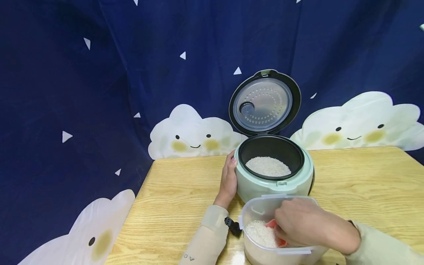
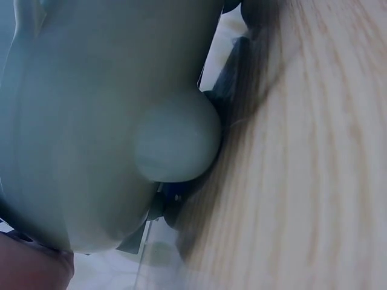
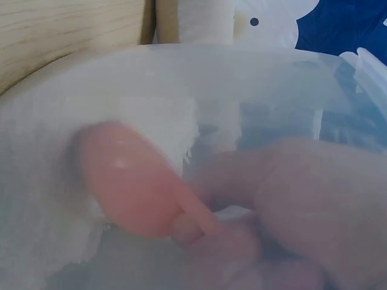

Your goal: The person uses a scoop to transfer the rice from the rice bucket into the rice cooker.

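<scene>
My right hand [image 1: 299,222] reaches into a clear plastic tub [image 1: 251,209] and grips a red scoop [image 1: 272,223] by its handle, the scoop down in the white rice [image 1: 260,233]. Through the cloudy tub wall, the right wrist view shows the scoop's bowl [image 3: 127,181] and the curled fingers [image 3: 224,248]. Behind the tub stands a pale green rice cooker [image 1: 275,187], lid [image 1: 263,105] raised, with rice [image 1: 268,166] in its black inner pot [image 1: 271,145]. My left hand [image 1: 228,180] rests against the cooker's left side. Up close, the left wrist view shows the cooker's body [image 2: 91,121].
Everything stands on a light wood-grain table [image 1: 179,191]. A dark blue curtain [image 1: 185,84] with clouds and triangles hangs behind it. A small black device [image 1: 233,226] sits by the left wrist, close to the tub.
</scene>
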The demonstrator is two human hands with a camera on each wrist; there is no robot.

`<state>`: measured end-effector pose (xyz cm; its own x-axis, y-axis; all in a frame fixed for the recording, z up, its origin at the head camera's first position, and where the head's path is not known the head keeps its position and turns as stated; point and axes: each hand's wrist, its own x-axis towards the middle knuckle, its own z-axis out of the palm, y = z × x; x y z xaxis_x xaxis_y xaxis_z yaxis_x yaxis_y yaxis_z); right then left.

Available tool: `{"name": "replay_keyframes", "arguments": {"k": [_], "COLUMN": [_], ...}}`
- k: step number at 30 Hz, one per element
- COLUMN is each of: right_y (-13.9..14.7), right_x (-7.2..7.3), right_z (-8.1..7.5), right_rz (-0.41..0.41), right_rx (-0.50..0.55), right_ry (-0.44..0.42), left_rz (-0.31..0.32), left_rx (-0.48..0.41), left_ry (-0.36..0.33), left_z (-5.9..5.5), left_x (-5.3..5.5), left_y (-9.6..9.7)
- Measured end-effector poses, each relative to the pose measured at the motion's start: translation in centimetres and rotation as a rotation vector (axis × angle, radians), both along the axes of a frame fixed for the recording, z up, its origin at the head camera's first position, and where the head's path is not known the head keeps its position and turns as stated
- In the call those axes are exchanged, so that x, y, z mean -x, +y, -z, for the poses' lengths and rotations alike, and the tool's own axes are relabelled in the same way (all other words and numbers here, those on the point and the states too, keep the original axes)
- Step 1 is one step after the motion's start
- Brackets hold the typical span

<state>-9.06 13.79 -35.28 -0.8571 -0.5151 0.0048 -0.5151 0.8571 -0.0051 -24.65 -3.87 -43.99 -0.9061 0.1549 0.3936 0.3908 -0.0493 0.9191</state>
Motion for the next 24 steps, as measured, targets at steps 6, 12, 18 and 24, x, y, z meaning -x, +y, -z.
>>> {"name": "replay_keyframes", "arguments": {"k": [6, 12, 18, 24], "right_y": [0.09, 0.19, 0.12, 0.02], "right_x": [0.08, 0.44, 0.54, 0.48], "right_z": [0.26, 0.35, 0.48, 0.41], "right_rz": [-0.046, -0.106, -0.108, -0.098], "right_rx": [0.047, 0.112, 0.183, 0.198], "right_ry": [-0.022, -0.105, -0.168, -0.226], "left_rz": [0.005, 0.003, 0.011, 0.026], "left_rx": [-0.004, 0.004, -0.008, -0.001], "left_ry": [0.002, -0.002, -0.018, -0.044], "left_z": [0.2, 0.0, -0.25, -0.38], "left_x": [0.03, 0.15, 0.1, -0.15], "left_y": [0.07, -0.06, -0.05, -0.2]}}
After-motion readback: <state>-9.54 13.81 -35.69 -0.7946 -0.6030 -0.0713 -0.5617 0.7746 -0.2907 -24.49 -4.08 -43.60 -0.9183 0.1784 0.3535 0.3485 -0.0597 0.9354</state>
